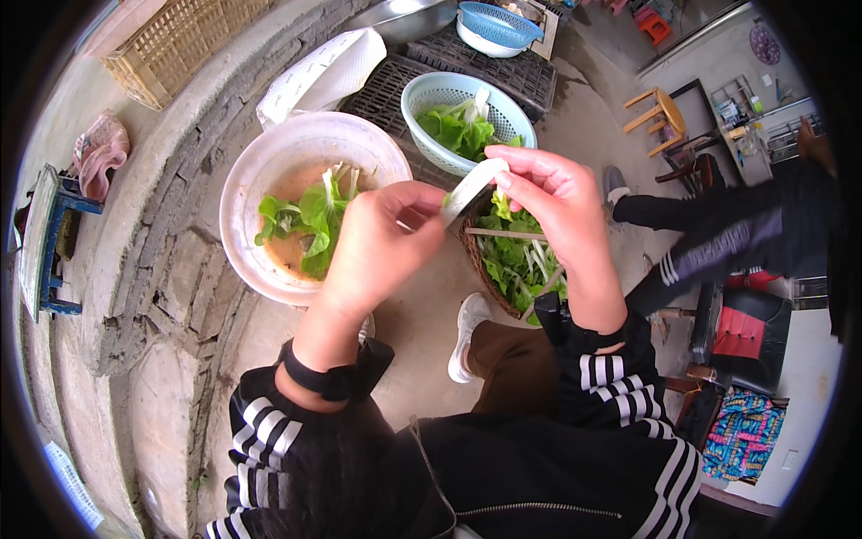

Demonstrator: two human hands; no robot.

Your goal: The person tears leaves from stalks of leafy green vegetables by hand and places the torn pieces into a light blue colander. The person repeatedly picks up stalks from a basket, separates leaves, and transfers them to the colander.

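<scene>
A pale, flat leaf stalk (470, 191) is stretched between my two hands. My left hand (387, 239) pinches its lower end between thumb and fingers, and my right hand (555, 192) grips the upper end at the fingertips. Below my left hand sits a white plastic basin (237, 195) with brownish water and leafy greens (316, 219) in it. Behind my hands stands a light blue colander (419, 124) holding more leaves (458, 131). Under my right hand is a brown woven basket (477, 266) full of leafy greens (515, 263), partly hidden by the hand.
Dark plastic crates (481, 67) at the back bear a blue basket (502, 27) and a white sack (320, 77). A rough concrete ledge (195, 128) curves along the left. Another person's leg (720, 242) reaches in from the right, near a wooden stool (663, 121).
</scene>
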